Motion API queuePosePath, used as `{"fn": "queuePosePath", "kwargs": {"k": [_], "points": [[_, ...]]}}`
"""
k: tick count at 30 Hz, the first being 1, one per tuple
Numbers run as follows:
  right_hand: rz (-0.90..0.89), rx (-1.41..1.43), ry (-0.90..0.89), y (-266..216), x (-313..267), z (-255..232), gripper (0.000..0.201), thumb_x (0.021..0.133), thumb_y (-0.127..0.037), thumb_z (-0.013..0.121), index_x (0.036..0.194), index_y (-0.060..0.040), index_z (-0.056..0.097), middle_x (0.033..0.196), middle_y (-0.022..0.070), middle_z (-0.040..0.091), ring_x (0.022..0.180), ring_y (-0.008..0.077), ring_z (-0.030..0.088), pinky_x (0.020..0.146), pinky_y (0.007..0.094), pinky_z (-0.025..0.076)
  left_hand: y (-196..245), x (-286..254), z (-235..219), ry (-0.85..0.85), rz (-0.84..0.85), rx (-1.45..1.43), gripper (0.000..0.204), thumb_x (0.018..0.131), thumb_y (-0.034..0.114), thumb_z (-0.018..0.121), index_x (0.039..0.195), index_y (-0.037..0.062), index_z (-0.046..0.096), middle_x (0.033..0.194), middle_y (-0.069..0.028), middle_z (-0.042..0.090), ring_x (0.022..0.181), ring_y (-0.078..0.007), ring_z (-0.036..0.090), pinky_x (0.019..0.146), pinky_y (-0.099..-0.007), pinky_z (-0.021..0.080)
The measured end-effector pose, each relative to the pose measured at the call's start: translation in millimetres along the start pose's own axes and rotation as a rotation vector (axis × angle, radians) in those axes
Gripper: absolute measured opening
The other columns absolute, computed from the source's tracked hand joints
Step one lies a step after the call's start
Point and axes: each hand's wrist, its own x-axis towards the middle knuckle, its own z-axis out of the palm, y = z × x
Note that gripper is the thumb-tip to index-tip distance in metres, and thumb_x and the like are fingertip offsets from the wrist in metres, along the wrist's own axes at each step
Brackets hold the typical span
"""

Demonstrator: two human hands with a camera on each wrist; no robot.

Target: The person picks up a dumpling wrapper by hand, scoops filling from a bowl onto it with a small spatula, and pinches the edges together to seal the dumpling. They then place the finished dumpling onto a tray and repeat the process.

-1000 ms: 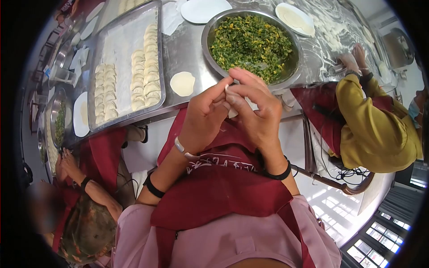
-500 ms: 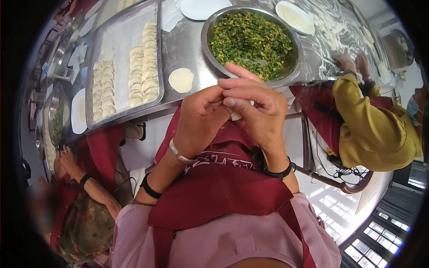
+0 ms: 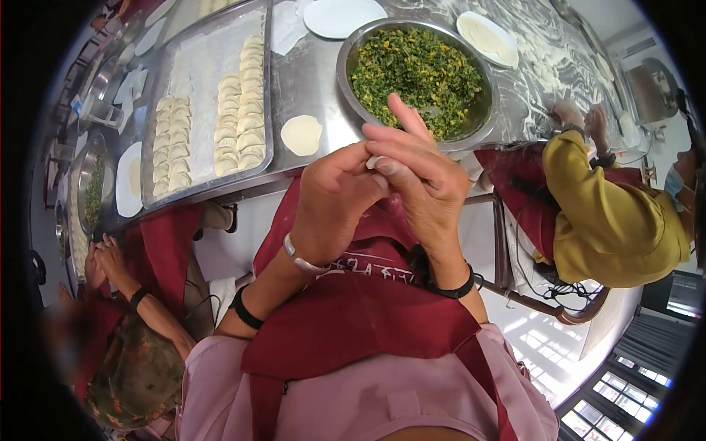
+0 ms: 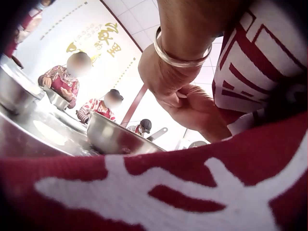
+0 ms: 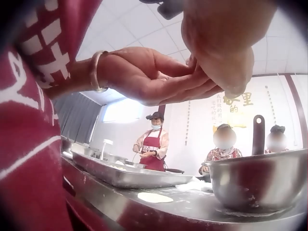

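Note:
Both hands meet above the apron, near the table's edge. Between their fingertips shows a small pale edge of dough, mostly hidden. The left hand is cupped round it from the left; in the right wrist view the left hand's fingers reach under the right hand. The right hand pinches at the dough with thumb and forefinger, other fingers extended. A flat round wrapper lies on the table between the tray of folded dumplings and the steel bowl of chopped green and yellow filling.
White plates stand behind the bowl, one at the right holding wrappers. Flour covers the table's right part, where a person in a yellow top works. Another person is at the left. A spoon handle rises from the bowl.
The right hand's fingers have shifted over the left hand's fingertips, and its raised fingers point further up. The dough edge between the hands has moved slightly. The neighbour in yellow has drawn both hands nearer.

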Motion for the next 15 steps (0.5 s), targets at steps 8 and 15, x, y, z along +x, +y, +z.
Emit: {"fn": "queuePosePath", "kwargs": {"k": [8, 15], "points": [[0.058, -0.088, 0.03, -10.5, 0.9, 7.1, 0.041, 0.09, -0.027, 0.068, 0.121, 0.0001, 0.067, 0.133, 0.0175, 0.06, 0.141, 0.0366, 0.036, 0.111, 0.0451, 0.035, -7.2, 1.8, 4.1, -0.037, 0.04, -0.359, 0.042, 0.096, 0.004, 0.053, 0.136, -0.0074, 0.043, 0.122, -0.0141, 0.06, 0.107, -0.0151, 0.06, 0.088, -0.0287, 0.051], [-0.005, -0.13, 0.072, -14.6, 9.2, 8.6, 0.036, 0.085, -0.014, 0.068, 0.119, -0.0024, 0.067, 0.132, 0.0157, 0.062, 0.14, 0.0404, 0.038, 0.111, 0.048, 0.034, 0.8, 0.8, -1.5, -0.006, -0.14, -0.712, 0.045, 0.106, 0.024, 0.042, 0.138, -0.0079, 0.043, 0.126, -0.0151, 0.057, 0.118, -0.022, 0.057, 0.103, -0.0372, 0.047]]}}
